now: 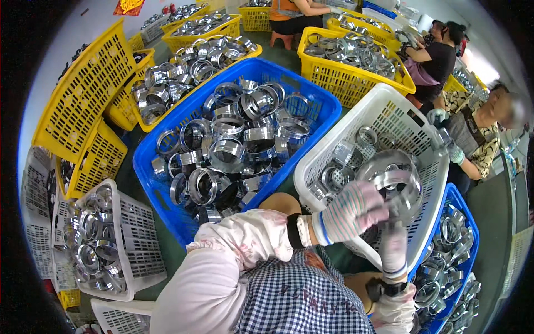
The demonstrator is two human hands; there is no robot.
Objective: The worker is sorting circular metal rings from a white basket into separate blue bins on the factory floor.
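Note:
A large shiny metal ring [410,205], smeared by motion, is held up over the white plastic basket [303,172]. My left hand [351,214], in a striped knit glove, curls its fingers at the ring's lower left edge. Below the ring my right hand [394,251], gloved too and blurred, grips its bottom edge; its fingertips are hard to make out. Inside the white basket lie several metal pieces, among them a perforated cup [337,179]. To the left, a blue basket [146,167] is heaped with metal rings [227,155].
Another blue basket [468,218] of rings stands close on my right. Yellow crates [350,83] of metal rings fill the far side, and tilted yellow crates [83,94] are stacked at left. A white crate [136,234] is at lower left. A gloved co-worker [470,133] sits at right.

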